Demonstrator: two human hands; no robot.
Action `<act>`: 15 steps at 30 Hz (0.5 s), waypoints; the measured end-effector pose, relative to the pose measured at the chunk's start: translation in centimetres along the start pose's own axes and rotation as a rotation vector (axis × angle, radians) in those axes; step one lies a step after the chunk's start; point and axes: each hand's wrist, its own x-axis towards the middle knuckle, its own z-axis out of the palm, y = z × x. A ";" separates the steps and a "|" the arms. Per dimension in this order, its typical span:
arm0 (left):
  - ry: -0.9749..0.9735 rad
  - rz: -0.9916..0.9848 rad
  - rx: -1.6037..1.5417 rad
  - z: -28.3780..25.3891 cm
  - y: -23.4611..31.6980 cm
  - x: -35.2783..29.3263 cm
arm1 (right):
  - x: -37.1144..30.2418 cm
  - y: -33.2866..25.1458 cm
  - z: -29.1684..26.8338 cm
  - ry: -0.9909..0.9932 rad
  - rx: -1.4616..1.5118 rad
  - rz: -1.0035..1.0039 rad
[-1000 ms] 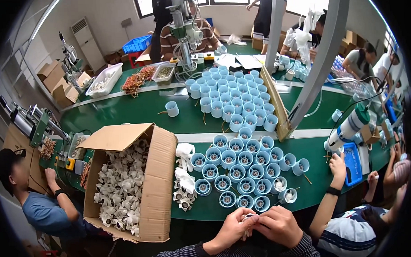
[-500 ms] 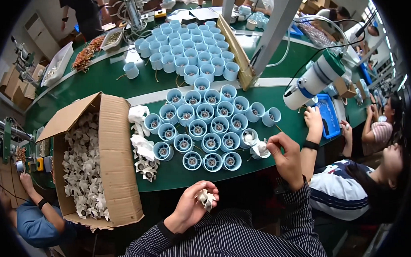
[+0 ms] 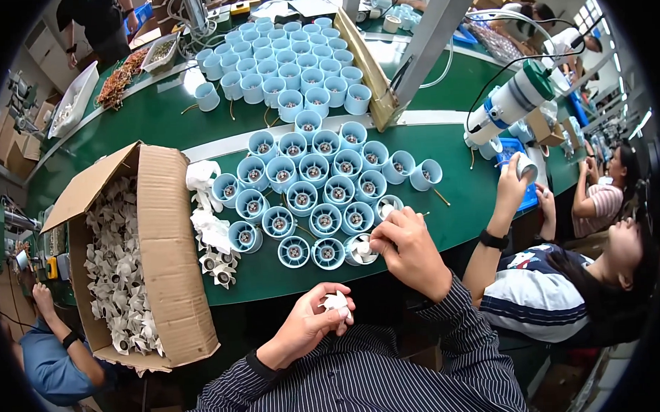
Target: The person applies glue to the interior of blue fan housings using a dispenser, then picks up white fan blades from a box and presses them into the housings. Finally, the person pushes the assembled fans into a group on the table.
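Observation:
My left hand [image 3: 311, 321], low in front of the bench edge, curls round a white plastic fan impeller [image 3: 336, 303]. Another white fan impeller [image 3: 362, 247] sits in the mouth of the front-right light blue round housing [image 3: 357, 262]. The pinched fingertips of my right hand [image 3: 412, 254] are at that impeller's edge. Just behind the right hand, a neighbouring housing [image 3: 388, 204] also shows a white part inside; my hand hides what lies beneath it. Several more blue housings [image 3: 301, 198] stand mouth up, dark motors and spokes visible inside.
An open cardboard box [image 3: 179, 255] full of white impellers stands left, with white cloth gloves [image 3: 211, 228] and loose impellers [image 3: 219, 268] beside it. Farther back are many blue housings [image 3: 281, 70] and a wooden bar [image 3: 365, 67]. At right, a co-worker's hand [image 3: 515, 189] holds a housing.
My right hand has moved left and forward to the front-right housing, which now has a white impeller in it. My left hand still holds its impeller. The view has shifted slightly.

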 end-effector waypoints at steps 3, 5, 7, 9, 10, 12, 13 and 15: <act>0.013 -0.017 0.144 0.1 0.0 0.7 | 0.1 -0.4 -0.2 0.005 0.002 0.020; 0.015 -0.028 0.219 0.4 0.1 1.0 | 0.2 -0.6 -0.1 0.003 -0.049 -0.025; -0.002 -0.030 0.239 0.7 0.1 1.2 | 0.0 -0.6 0.0 0.004 -0.074 -0.044; -0.012 -0.033 0.251 1.2 0.4 1.4 | 0.1 -0.7 -0.2 -0.011 -0.103 -0.061; -0.010 -0.026 0.226 1.4 0.5 1.4 | 0.1 -0.7 -0.3 -0.020 -0.117 -0.070; 0.002 -0.012 0.175 1.5 0.6 1.4 | 0.1 -0.6 -0.1 -0.013 -0.123 -0.073; 0.008 -0.014 0.175 1.4 0.7 1.5 | 0.1 -0.6 0.1 -0.006 -0.132 -0.078; -0.007 -0.013 0.174 1.1 1.0 2.3 | 0.3 -0.5 0.5 0.001 -0.135 -0.085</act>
